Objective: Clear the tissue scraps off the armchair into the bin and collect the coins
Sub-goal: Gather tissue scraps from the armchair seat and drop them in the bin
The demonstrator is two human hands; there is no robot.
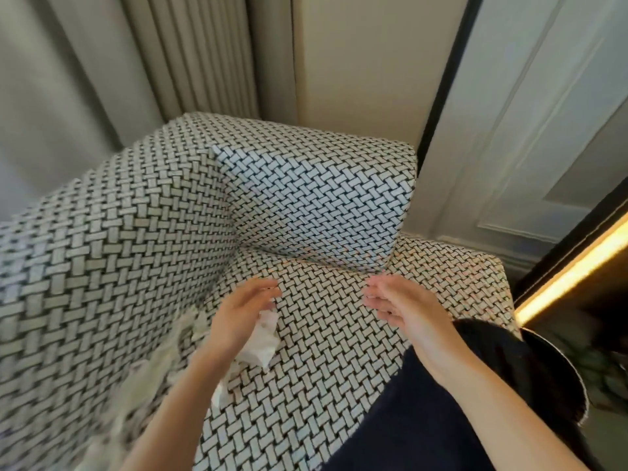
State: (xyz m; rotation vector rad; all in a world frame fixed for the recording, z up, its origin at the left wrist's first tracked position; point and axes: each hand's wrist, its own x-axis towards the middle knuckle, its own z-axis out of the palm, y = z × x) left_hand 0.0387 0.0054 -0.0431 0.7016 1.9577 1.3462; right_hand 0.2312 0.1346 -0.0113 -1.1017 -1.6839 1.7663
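Head cam view, only one angle to go on. The landmark is the armchair [306, 334], covered in a black-and-white basket-weave fabric, with a matching cushion [316, 198] standing against the back corner of the seat.

The left hand [238, 317] hovers over the seat just in front of the cushion, a bit toward the chair's left armrest. Its fingers are loosely curled around a crumpled white tissue scrap [261, 341], which bulges out below the palm, so that hand is partly closed with the tissue in its grip. More tissue scraps [153, 375] lie along the crease where the seat meets the left armrest, below and left of that hand. They're motion-blurred, so I can't count them.

The right hand [397, 307] is over the seat too, in front of the cushion's right lower corner and near the other hand but not touching it. Fingers are spread and relaxed, nothing in it.

A dark cloth [424, 419] covers the front right part of the seat, under the right forearm. Past the seat's right edge there's a dark round rim [557, 362], probably the bin, though it's too dark to say for sure.

Can't make out any coins on the patterned fabric.

Behind the armchair hang pale curtains [102, 62].
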